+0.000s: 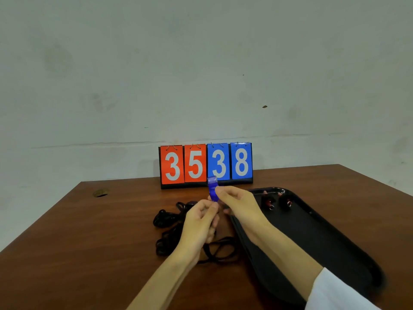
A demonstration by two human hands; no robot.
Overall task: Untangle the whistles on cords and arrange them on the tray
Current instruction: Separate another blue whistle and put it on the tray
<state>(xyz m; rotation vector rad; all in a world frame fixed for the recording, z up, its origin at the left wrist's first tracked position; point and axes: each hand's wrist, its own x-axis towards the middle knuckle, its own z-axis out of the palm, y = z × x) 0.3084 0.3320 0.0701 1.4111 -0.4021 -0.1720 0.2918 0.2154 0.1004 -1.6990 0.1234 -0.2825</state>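
My right hand pinches a blue whistle and holds it upright above the table. Just below it, my left hand has its fingers curled round the whistle's black cord. A tangle of black cords lies on the table left of my hands, with a dark whistle at its far edge. More cord loops under my left wrist. The black tray lies to the right. Two red whistles sit at its far end.
A flip scoreboard showing 35 in red and 38 in blue stands at the back of the brown wooden table. A cable hole is at the table's far left. A pale wall rises behind.
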